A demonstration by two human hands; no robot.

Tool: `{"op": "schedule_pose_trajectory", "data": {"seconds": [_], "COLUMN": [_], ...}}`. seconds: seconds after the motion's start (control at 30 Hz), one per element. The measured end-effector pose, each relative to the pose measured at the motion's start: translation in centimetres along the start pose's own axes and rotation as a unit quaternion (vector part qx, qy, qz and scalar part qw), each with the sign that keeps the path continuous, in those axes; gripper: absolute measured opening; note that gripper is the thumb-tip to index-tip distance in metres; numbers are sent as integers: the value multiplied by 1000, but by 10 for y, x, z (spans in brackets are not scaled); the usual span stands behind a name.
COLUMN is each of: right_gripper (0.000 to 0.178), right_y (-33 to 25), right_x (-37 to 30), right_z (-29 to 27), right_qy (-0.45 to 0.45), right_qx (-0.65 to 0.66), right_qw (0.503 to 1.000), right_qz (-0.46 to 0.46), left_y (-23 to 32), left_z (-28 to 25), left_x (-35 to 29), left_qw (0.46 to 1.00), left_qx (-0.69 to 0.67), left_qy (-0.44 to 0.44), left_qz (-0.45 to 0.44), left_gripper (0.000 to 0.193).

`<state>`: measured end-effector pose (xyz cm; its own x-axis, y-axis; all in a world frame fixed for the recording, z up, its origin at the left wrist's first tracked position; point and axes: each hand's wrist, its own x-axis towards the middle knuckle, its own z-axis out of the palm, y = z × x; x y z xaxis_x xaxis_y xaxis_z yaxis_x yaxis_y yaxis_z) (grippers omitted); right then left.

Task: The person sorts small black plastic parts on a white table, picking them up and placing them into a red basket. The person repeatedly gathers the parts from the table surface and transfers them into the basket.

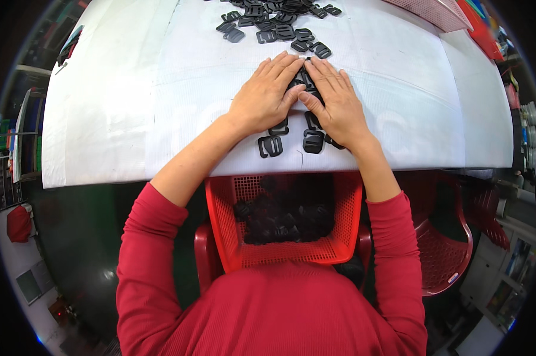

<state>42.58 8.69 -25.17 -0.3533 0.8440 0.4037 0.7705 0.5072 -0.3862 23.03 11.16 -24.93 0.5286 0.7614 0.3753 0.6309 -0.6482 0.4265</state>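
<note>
My left hand (267,92) and my right hand (337,102) lie flat on the white-covered table (191,118), fingers stretched forward. Their fingertips and thumbs nearly meet, forming a tent shape over several black plastic buckles (306,77). Those buckles show only in the gap between the hands; the rest are hidden under the palms. Nearer the table's front edge lie a loose slotted buckle (271,146) by my left wrist and another black buckle (313,142) beside my right wrist. Neither hand grips anything.
Beyond my fingertips a heap of black buckles (268,21) spreads on the table. A red plastic basket (346,231) holding dark buckles (289,222) sits below the front edge, against my body. A pink basket (440,15) stands far right; a dark red chair (440,255) is at the right.
</note>
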Motion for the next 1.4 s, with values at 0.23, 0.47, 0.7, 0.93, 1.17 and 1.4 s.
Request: {"op": "schedule_pose_trajectory", "data": {"seconds": [0.23,0.47,0.7,0.93,1.17,1.4], "right_gripper": [54,49,45,63,70,53], "right_y": [-38,-83,-69,107,106,62], "right_x": [-43,-100,-73,70,160,136], "right_z": [-16,-52,-78,4,29,23], "right_qy": [21,-70,-90,24,-16,-62], "right_qx": [112,178,142,41,65,210], "right_qw": [993,981,986,988,986,972], "right_qz": [1,1,-17,148,153,86], "left_y": [49,93,66,-149,-122,-77], "left_z": [-5,-35,-71,-44,-8,-6], "left_x": [-51,-115,-87,15,105,87], "left_qw": [995,979,978,941,970,979], "left_qx": [-81,-189,-185,-46,3,-121], "left_qy": [41,-41,19,173,118,70], "left_qz": [-30,-71,-92,-286,-213,-150], "left_gripper": [46,41,36,60,58,34]}}
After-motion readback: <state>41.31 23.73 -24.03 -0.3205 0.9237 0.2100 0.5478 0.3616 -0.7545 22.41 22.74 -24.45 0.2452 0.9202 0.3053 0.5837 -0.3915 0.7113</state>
